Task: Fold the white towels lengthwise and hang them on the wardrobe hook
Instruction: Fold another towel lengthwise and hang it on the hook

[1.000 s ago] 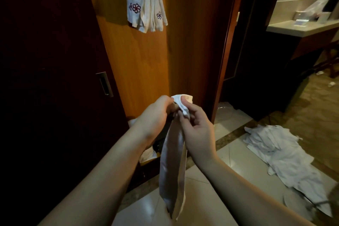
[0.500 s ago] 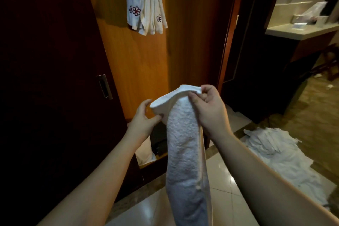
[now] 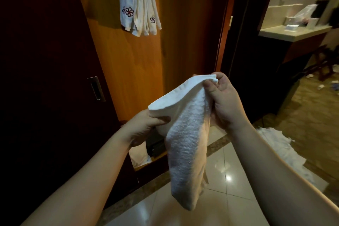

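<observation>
Dark wood sliding door (image 3: pixel 45 79) fills the left, with one recessed metal handle (image 3: pixel 96 89). Right of it, one lighter wood wardrobe panel (image 3: pixel 132 64). At its top hangs one bunch of white hung towels (image 3: pixel 138 2); the number of towels in it cannot be counted, but two red flower emblems show.

Two bare hands, one white towel (image 3: pixel 185 143) between them, in front of the wardrobe opening. Left hand (image 3: pixel 145 124) pinches the lower-left corner of the towel's top edge, thumb on the near face, fingers behind and hidden. Right hand (image 3: pixel 222 101) sits higher, fingers curled round the upper-right corner, a small nub of cloth showing between thumb and forefinger. Towel is doubled along its length and hangs down in a narrow strip over the glossy floor tiles (image 3: pixel 229 176).

Further right: one heap of white towels (image 3: pixel 282 150) on the floor, partly behind the right forearm; one pale counter (image 3: pixel 293 31) at far right carrying several small items, too blurred to count.

Versus 0.5 s ago: the hands have moved further apart, the left lower and the right slightly higher, so the top edge is stretched into a longer slant. The hung bunch and the floor heap are unchanged.
</observation>
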Demonstrator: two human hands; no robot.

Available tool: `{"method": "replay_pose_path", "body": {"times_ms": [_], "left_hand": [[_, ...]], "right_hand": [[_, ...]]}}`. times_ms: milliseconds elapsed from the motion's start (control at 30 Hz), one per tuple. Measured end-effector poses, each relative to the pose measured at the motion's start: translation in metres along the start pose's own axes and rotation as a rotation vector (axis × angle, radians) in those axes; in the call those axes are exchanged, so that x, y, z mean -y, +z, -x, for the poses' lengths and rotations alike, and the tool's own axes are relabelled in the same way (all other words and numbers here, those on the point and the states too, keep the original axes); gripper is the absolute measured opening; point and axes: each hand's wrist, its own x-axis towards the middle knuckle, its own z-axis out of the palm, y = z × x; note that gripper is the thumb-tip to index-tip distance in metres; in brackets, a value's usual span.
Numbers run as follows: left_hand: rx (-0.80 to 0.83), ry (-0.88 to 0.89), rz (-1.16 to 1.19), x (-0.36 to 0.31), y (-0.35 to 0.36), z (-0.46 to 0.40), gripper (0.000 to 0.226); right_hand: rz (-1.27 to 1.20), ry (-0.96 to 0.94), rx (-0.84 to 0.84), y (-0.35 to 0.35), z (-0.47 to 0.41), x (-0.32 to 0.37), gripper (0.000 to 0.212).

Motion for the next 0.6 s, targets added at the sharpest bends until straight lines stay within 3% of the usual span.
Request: {"method": "replay_pose_path", "body": {"times_ms": [200,333,500,600], "left_hand": [[-0.218,0.096,-0.001,-0.046,-0.015,0.008,0.032],[-0.279,0.189,-0.04,-0.071,-0.009,0.013,0.03],[-0.248,0.223,-0.026,-0.101,-0.005,0.021,0.019],[-0.223,0.305,-0.018,-0.121,-0.004,0.027,0.017]], "right_hand": [[0.121,0.008,-0.108,-0.016,-0.006,0.003,0.027],[0.233,-0.031,-0.108,-0.013,-0.012,0.008,0.015],[0.288,-0.097,-0.114,-0.003,-0.025,0.023,0.015],[0.332,-0.236,-0.144,0.007,-0.029,0.04,0.015]]}}
